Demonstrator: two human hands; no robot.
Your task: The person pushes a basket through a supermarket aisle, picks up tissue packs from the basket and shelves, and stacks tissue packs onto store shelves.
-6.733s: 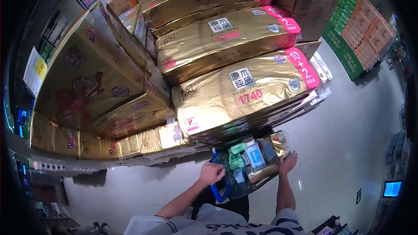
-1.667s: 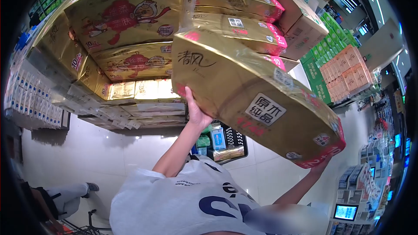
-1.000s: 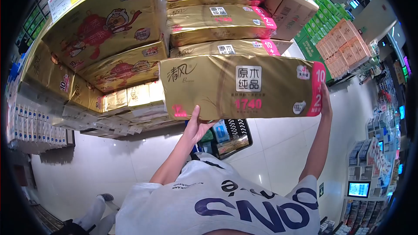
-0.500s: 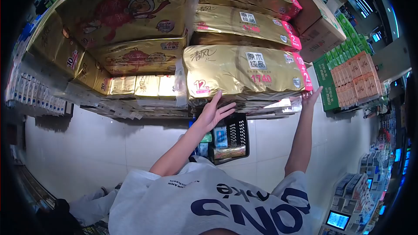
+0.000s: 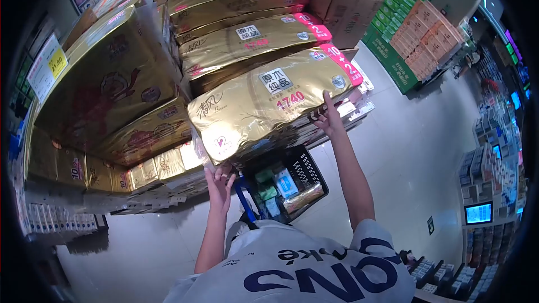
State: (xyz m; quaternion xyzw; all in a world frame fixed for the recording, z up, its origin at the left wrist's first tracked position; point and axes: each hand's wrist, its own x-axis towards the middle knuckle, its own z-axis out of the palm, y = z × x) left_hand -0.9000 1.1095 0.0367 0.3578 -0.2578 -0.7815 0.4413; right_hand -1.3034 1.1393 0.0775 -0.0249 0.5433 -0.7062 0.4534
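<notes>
A large gold tissue pack [image 5: 269,98] with a pink end band lies at the front of the display stack. At its lower left corner is my left hand [image 5: 220,182], fingers apart and pointing up. My right hand [image 5: 330,118] touches the pack's front edge near the pink end, thumb up and the other fingers curled under the edge. Below the stack a black basket [image 5: 315,163] with a blue handle [image 5: 245,199] holds green packs [image 5: 268,192], a blue-and-white pack [image 5: 286,184] and a gold pack [image 5: 303,197].
More gold packs [image 5: 252,36] are stacked behind, beside a cardboard box [image 5: 348,11]. Gold cartons [image 5: 95,84] with a price sign [image 5: 48,67] stand at the left. Orange packs [image 5: 424,36] are at the right, and a lit screen [image 5: 478,214] is at the lower right.
The pack that both hands held in the air is now on the stack. Since half a second ago, my left hand has moved to its lower left corner and my right hand inward along its edge.
</notes>
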